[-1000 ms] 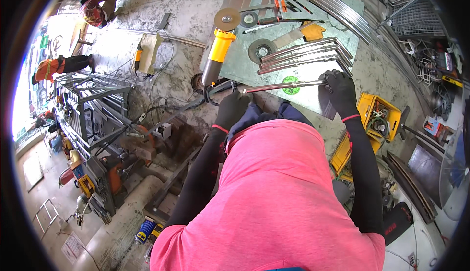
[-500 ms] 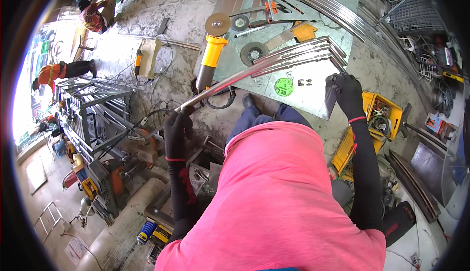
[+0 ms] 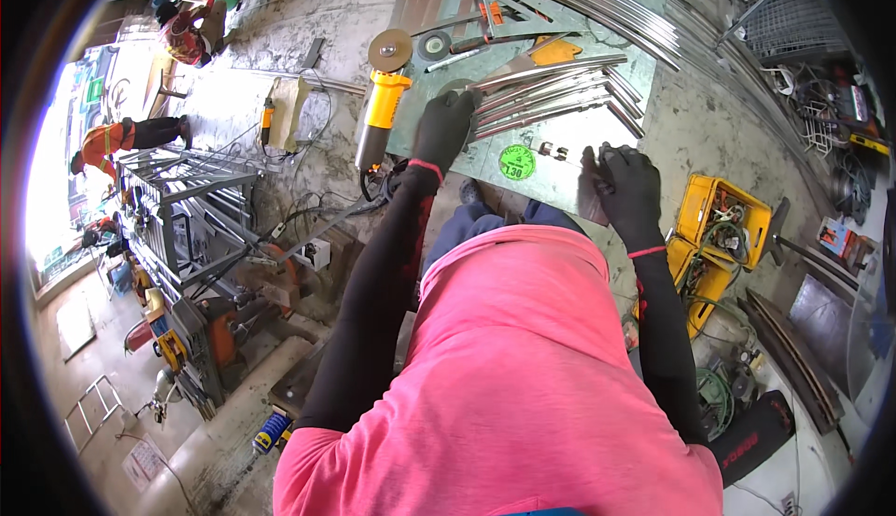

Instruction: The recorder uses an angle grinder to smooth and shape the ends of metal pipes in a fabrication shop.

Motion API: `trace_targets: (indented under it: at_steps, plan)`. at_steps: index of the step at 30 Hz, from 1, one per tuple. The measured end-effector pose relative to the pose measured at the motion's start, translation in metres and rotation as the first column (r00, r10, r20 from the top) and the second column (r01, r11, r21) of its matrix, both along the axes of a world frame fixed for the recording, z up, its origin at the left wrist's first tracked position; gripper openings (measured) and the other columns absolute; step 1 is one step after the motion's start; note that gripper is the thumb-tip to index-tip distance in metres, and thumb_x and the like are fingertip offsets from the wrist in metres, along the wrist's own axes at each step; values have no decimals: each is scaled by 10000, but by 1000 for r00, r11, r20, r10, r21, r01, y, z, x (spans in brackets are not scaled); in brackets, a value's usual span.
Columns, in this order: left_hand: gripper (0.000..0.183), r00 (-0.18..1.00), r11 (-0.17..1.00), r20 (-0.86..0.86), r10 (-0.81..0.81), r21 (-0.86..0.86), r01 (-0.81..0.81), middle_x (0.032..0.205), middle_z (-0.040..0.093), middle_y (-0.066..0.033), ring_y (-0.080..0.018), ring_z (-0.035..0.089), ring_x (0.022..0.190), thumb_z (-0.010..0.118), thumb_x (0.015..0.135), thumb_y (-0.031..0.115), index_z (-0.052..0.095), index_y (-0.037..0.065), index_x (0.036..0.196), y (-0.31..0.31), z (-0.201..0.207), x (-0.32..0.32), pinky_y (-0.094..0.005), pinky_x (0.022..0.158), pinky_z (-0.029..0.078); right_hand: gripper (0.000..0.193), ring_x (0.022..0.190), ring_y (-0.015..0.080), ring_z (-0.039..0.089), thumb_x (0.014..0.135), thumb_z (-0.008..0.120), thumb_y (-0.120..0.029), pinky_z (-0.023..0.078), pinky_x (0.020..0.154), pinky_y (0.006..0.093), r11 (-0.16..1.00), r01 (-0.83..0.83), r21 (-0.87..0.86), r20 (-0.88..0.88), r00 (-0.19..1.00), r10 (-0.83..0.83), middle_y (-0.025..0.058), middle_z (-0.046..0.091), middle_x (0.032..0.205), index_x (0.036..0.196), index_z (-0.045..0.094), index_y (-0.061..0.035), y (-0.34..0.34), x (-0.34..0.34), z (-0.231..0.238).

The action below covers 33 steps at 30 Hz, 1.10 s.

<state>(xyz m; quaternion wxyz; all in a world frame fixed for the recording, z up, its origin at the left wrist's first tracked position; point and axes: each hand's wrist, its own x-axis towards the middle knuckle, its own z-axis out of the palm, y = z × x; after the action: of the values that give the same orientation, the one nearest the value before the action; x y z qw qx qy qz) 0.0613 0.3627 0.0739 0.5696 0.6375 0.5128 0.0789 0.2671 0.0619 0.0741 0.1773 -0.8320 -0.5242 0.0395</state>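
Observation:
My left hand (image 3: 446,126), in a dark glove, is closed at the near-left end of a thin metal bar (image 3: 560,72) over the metal sheet. Several bent metal bars (image 3: 546,105) lie side by side just right of it. Over the sheet's right edge is my right hand (image 3: 631,188), also gloved, with its fingers curled; whatever they hold is hidden. A round green sticker (image 3: 517,162) shows on the metal sheet (image 3: 551,173) between my hands. Left of my left hand an angle grinder (image 3: 383,110) with a yellow body and brown disc stands by the sheet.
Beyond the bars lie a black-handled tool, a loose disc (image 3: 434,46) and a triangular metal frame (image 3: 509,3). Longer bent bars (image 3: 597,12) rest farther back. A yellow toolbox (image 3: 723,222) stands at right, a metal rack (image 3: 182,199) at left. Two people (image 3: 107,143) are at far left.
My left hand has moved forward and right, bringing the bar from a slanted position down to the other bars. My right hand has shifted slightly left and nearer.

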Motion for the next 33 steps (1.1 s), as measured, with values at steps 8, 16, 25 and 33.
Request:
trace_targets:
  at_steps: [8, 16, 25, 33]
  plan:
    - [475, 818, 734, -563, -114, 507, 452, 1009, 795, -245, -474, 761, 994, 635, 1032, 518, 781, 70, 1087, 3, 4, 21, -580, 860, 575, 424, 977, 334, 681, 818, 891, -228, 516, 843, 500, 961, -255, 105, -36, 965, 259, 92, 719, 1062, 1206, 748, -131, 56, -5, -15]
    - [363, 984, 869, -143, -107, 467, 163, 859, 756, -163, -302, 759, 807, 688, 1029, 361, 761, 18, 1120, -50, 47, -1, -459, 740, 569, 346, 1127, 403, 712, 935, 826, -151, 578, 941, 492, 945, -195, 261, -422, 858, 293, 151, 755, 1164, 1264, 746, -79, 43, -1, -9]
    - [363, 980, 996, 177, -85, 9, 85, 853, 705, -94, -134, 608, 787, 618, 1108, 289, 729, -52, 1051, -117, 84, -41, -363, 727, 518, 353, 1080, 404, 697, 949, 807, -120, 570, 956, 486, 864, -349, 363, -463, 737, 492, 167, 732, 1168, 1284, 727, -41, 60, -5, 49]
    - [388, 980, 997, 197, -39, -57, 51, 956, 774, -67, -91, 659, 858, 632, 1160, 299, 787, -56, 1196, -120, 100, -44, -297, 784, 545, 364, 1090, 397, 677, 909, 848, -160, 540, 967, 501, 800, -432, 418, -284, 774, 566, 152, 723, 1171, 1236, 728, -53, 74, -8, 71]
